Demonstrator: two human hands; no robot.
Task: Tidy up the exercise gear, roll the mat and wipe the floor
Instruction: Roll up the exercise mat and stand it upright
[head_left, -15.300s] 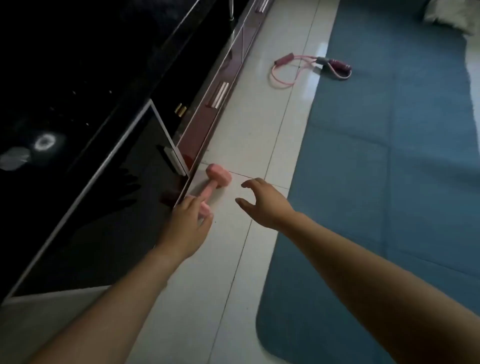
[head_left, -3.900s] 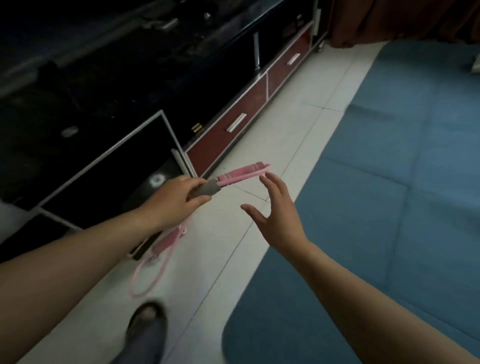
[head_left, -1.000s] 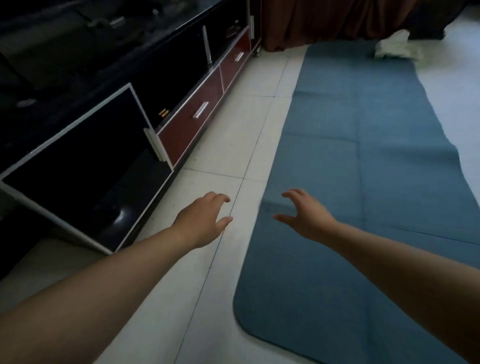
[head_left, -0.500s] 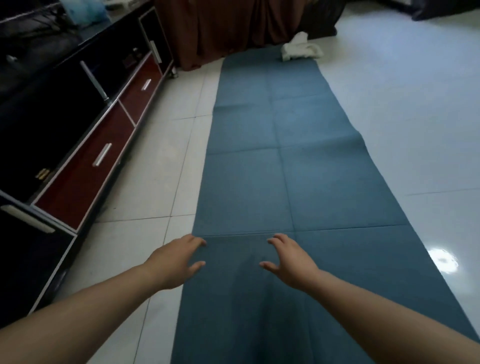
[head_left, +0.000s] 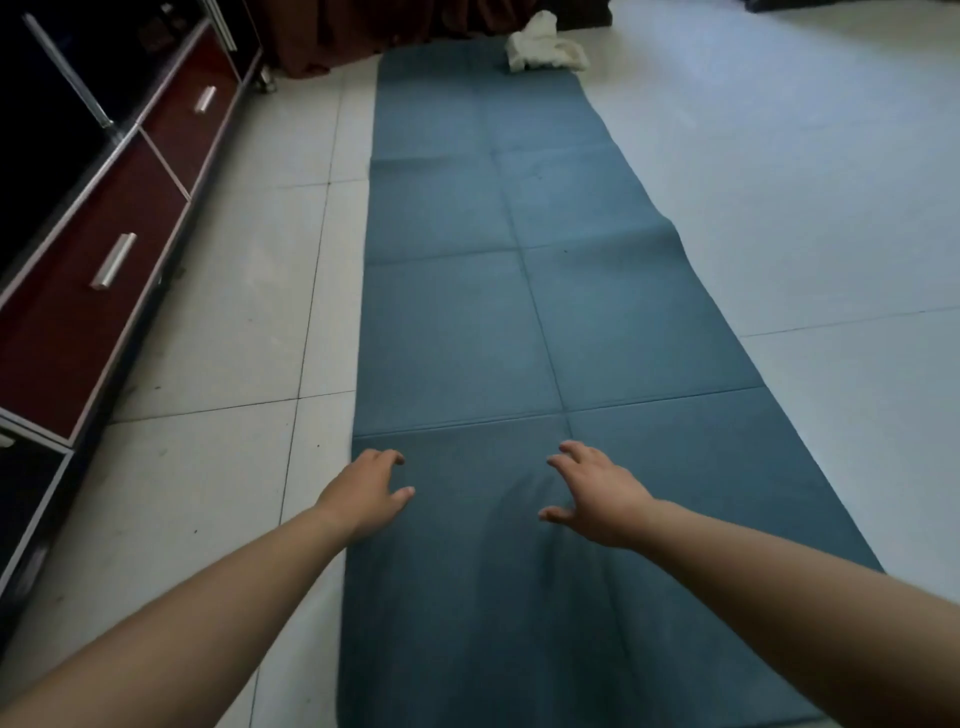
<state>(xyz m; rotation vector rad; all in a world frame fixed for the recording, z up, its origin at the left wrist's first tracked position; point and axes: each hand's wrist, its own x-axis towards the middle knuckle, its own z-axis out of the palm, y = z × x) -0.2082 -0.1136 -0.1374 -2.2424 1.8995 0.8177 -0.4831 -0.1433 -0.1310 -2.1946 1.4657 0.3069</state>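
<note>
We look down the blue exercise mat (head_left: 467, 312), which lies unrolled and flat on the pale tiled floor (head_left: 223, 312), running away from us with fold creases crossing it in a grid. Our left hand (head_left: 363, 493) reaches out palm down over the mat's left edge, fingers loosely spread and a little bent, with nothing in it; our right hand (head_left: 597, 493) is held out the same way over the middle of the mat, fingers splayed, also with nothing in it. We cannot tell whether either one touches the mat's surface. On the mat's far end sits a crumpled white cloth (head_left: 545, 49), partly over its right corner, the one thing lying on the mat. Just beyond that end hangs a dark brown curtain (head_left: 363, 31), its hem near the mat's far edge. Along our left runs a low black TV cabinet (head_left: 31, 156) with dark red drawers (head_left: 78, 322) and silver bar handles (head_left: 113, 260); a strip of bare tile lies between it and the mat. To the right of the mat we see open floor, bright with reflected light
</note>
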